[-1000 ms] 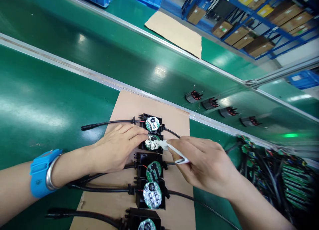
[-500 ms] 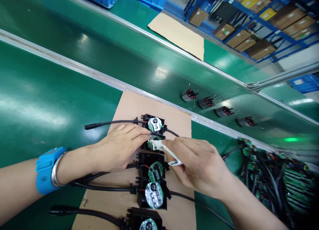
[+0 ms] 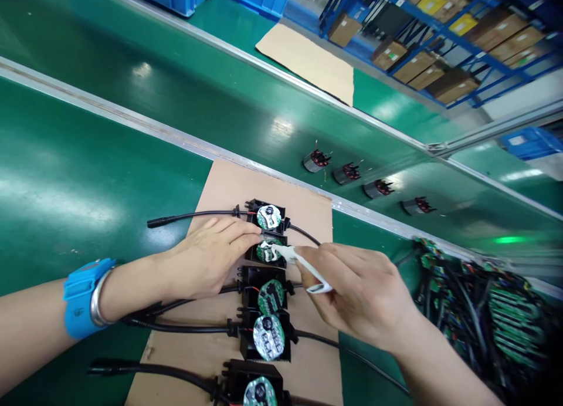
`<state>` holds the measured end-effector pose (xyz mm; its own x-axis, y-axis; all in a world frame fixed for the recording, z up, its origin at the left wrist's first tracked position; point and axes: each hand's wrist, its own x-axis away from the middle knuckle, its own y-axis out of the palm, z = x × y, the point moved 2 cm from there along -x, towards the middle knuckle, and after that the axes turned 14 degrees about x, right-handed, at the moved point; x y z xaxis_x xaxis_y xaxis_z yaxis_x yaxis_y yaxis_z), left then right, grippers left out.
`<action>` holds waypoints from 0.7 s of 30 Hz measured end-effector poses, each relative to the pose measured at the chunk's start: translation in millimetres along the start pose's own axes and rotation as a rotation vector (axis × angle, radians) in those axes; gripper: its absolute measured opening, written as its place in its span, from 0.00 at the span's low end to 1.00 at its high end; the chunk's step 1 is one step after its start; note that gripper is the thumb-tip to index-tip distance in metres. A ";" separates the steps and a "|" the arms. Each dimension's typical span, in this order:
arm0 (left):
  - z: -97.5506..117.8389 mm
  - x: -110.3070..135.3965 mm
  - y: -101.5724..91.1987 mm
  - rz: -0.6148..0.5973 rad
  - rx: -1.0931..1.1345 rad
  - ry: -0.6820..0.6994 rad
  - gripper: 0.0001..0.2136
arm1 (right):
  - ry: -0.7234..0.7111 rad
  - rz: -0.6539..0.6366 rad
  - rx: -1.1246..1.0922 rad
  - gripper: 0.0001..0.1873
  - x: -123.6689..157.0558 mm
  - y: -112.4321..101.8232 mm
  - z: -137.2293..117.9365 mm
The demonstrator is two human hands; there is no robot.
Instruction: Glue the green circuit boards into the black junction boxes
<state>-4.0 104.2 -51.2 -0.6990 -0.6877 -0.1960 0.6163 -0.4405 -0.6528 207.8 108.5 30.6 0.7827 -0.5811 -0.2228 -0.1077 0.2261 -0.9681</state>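
Observation:
Several black housings with round green circuit boards lie in a column on a cardboard sheet [image 3: 229,189]. My left hand [image 3: 206,259], with a blue wrist strap [image 3: 83,297] above it, lies flat, fingertips pressing the left edge of the second housing [image 3: 267,251]. My right hand [image 3: 358,291] pinches a small white applicator tool [image 3: 303,268] whose tip touches that housing's board, which carries white paste. The top housing [image 3: 268,216] also shows white paste. Black cables run left and right from the housings.
A green conveyor belt [image 3: 246,118] behind the cardboard carries several small copper-wound coils [image 3: 315,161]. A heap of wired circuit boards [image 3: 492,318] lies at the right. Another cardboard sheet [image 3: 308,60], blue bins and shelves of boxes stand farther back.
The coils on the belt have drifted left. Both hands stay at the second housing; the tool tip has made small movements over its board.

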 end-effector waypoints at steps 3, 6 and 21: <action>4.2 0.5 -3.7 0.056 0.046 0.023 0.24 | 0.147 0.028 -0.121 0.06 9.9 -12.3 -0.7; 16.8 2.7 -9.6 0.126 0.103 0.011 0.15 | 0.223 0.010 -0.307 0.07 21.2 -20.2 -7.7; 32.9 10.1 1.1 -0.036 0.186 -0.150 0.06 | 0.072 0.003 -0.347 0.13 30.9 -7.4 -35.8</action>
<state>1.5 77.8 -29.8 -0.6687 -0.7414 -0.0554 0.6579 -0.5554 -0.5085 210.9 60.9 26.8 0.7384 -0.6369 -0.2216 -0.3214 -0.0434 -0.9459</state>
